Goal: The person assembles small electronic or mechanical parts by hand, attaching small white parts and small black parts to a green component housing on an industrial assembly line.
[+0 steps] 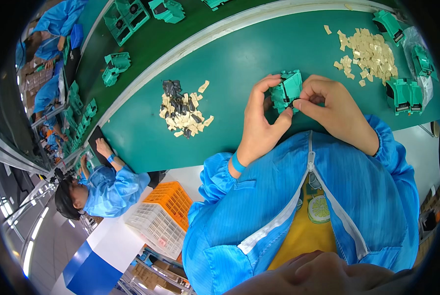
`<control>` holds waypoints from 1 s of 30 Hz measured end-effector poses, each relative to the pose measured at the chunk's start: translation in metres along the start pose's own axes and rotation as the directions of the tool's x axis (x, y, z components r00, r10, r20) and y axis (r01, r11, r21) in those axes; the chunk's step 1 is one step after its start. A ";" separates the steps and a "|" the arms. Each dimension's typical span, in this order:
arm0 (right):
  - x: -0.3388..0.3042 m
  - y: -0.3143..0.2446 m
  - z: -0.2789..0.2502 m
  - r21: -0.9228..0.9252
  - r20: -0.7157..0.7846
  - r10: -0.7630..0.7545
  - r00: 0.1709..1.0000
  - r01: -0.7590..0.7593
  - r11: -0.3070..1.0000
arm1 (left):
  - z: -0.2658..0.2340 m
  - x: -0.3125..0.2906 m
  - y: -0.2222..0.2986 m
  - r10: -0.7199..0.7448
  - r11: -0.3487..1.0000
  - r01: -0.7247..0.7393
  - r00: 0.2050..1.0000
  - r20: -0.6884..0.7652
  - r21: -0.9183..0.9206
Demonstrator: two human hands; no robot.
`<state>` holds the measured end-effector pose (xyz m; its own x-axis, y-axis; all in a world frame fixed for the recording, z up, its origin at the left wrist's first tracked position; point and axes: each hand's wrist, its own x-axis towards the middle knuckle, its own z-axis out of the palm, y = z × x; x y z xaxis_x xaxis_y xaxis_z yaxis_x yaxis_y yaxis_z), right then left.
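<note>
Both my hands hold one small green plastic housing [287, 90] just above the green worktop [229, 64]. My left hand [260, 120] cups its left side with thumb and fingers curled round it. My right hand [335, 110] pinches its right edge with thumb and forefinger. A heap of small dark parts and beige paper tabs [184, 110] lies on the worktop to the left of my left hand. A larger spread of beige paper scraps [369, 51] lies beyond my right hand.
More green housings [404, 96] stand at the worktop's right end, by a clear bag [421, 64]. Others [115, 66] ride the darker belt behind a white rail. A co-worker in blue [109, 189] sits to my left. Orange and white crates [163, 216] stand below.
</note>
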<state>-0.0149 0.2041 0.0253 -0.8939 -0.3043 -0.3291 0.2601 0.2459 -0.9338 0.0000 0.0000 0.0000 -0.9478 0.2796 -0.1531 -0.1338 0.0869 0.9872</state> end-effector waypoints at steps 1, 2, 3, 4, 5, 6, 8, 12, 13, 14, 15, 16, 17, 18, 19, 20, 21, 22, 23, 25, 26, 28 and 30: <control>0.000 0.000 0.001 -0.008 -0.024 -0.034 0.999 0.034 0.999 | 0.000 0.000 -0.001 0.003 1.000 -0.003 1.000 0.003 -0.025; -0.001 0.000 0.002 -0.017 -0.049 -0.067 0.997 0.067 0.998 | -0.001 0.001 -0.001 0.005 0.999 -0.005 1.000 0.006 -0.051; -0.004 -0.001 0.003 -0.012 -0.045 -0.058 0.997 0.058 0.998 | 0.001 -0.003 0.000 -0.006 0.999 0.006 1.000 0.006 -0.052; -0.007 -0.004 0.004 -0.025 -0.043 -0.052 0.998 0.051 0.998 | 0.002 -0.007 0.001 -0.019 0.998 0.018 1.000 -0.002 -0.058; -0.010 -0.005 0.005 -0.038 -0.041 -0.047 0.998 0.046 0.998 | 0.003 -0.010 0.002 -0.031 0.998 0.030 0.999 -0.009 -0.063; -0.010 -0.005 0.005 -0.037 -0.043 -0.045 0.998 0.043 0.998 | 0.003 -0.010 0.002 -0.032 0.997 0.032 0.999 -0.006 -0.064; -0.009 -0.003 0.005 -0.063 -0.063 -0.074 0.995 0.070 0.996 | 0.004 -0.008 0.002 -0.033 0.997 0.032 0.999 -0.004 -0.076; -0.010 -0.007 0.005 -0.130 -0.054 -0.066 0.996 0.059 0.990 | 0.003 -0.009 -0.004 0.010 0.999 -0.011 1.000 -0.028 -0.030; -0.009 -0.007 0.005 -0.141 -0.056 -0.072 0.996 0.063 0.988 | 0.003 -0.009 -0.003 0.003 0.999 -0.004 1.000 -0.029 -0.035; -0.009 -0.008 0.005 -0.153 -0.058 -0.078 0.995 0.068 0.986 | 0.003 -0.008 -0.003 -0.004 0.999 0.003 1.000 -0.030 -0.040; -0.009 -0.009 0.005 -0.153 -0.058 -0.078 0.995 0.068 0.986 | 0.003 -0.008 -0.003 -0.005 0.999 0.004 1.000 -0.030 -0.040; -0.010 -0.010 0.004 -0.122 -0.055 -0.091 0.994 0.084 0.989 | 0.002 -0.009 -0.003 -0.018 0.996 0.016 0.999 -0.034 -0.083; -0.010 -0.011 0.005 -0.092 -0.052 -0.104 0.993 0.099 0.991 | 0.002 -0.009 -0.004 -0.032 0.992 0.027 0.999 -0.037 -0.125; -0.012 -0.011 0.004 -0.093 -0.050 -0.108 0.993 0.103 0.990 | 0.001 -0.009 -0.005 -0.029 0.992 0.024 0.999 -0.040 -0.125; -0.015 -0.011 0.004 -0.084 -0.066 -0.159 0.985 0.153 0.985 | 0.000 -0.009 -0.007 0.012 0.988 -0.017 0.999 -0.030 -0.150; -0.017 -0.011 0.003 -0.074 -0.082 -0.209 0.975 0.203 0.976 | 0.000 -0.009 -0.010 0.054 0.983 -0.057 0.998 -0.021 -0.176; -0.020 -0.013 0.002 -0.078 -0.082 -0.211 0.974 0.205 0.976 | 0.000 -0.009 -0.013 0.058 0.982 -0.061 0.998 -0.022 -0.177; -0.023 -0.015 0.001 -0.171 -0.070 -0.257 0.964 0.242 0.955 | 0.000 -0.010 -0.016 0.075 0.978 -0.079 0.997 -0.025 -0.193; -0.025 -0.016 0.000 -0.263 -0.054 -0.300 0.952 0.277 0.924 | 0.001 -0.010 -0.019 0.092 0.973 -0.096 0.995 -0.029 -0.209; -0.028 -0.016 -0.001 -0.329 -0.024 -0.315 0.949 0.290 0.899 | 0.002 -0.010 -0.026 0.131 0.967 -0.135 0.991 -0.034 -0.218; -0.029 -0.016 -0.002 -0.390 0.007 -0.324 0.946 0.301 0.870 | 0.002 -0.010 -0.028 0.165 0.959 -0.170 0.985 -0.040 -0.227; -0.030 -0.017 0.000 -0.371 0.003 -0.342 0.940 0.319 0.872 | 0.004 -0.012 -0.029 0.173 0.955 -0.180 0.984 -0.050 -0.235; -0.030 -0.017 0.001 -0.349 0.001 -0.359 0.933 0.336 0.875 | 0.006 -0.013 -0.031 0.179 0.952 -0.189 0.982 -0.062 -0.241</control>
<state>0.0081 0.2078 0.0513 -0.9274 -0.3729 0.0276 -0.2007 0.4342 -0.8782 0.0176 -0.0007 -0.0287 -0.9725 0.2312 0.0290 -0.0186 -0.2009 0.9794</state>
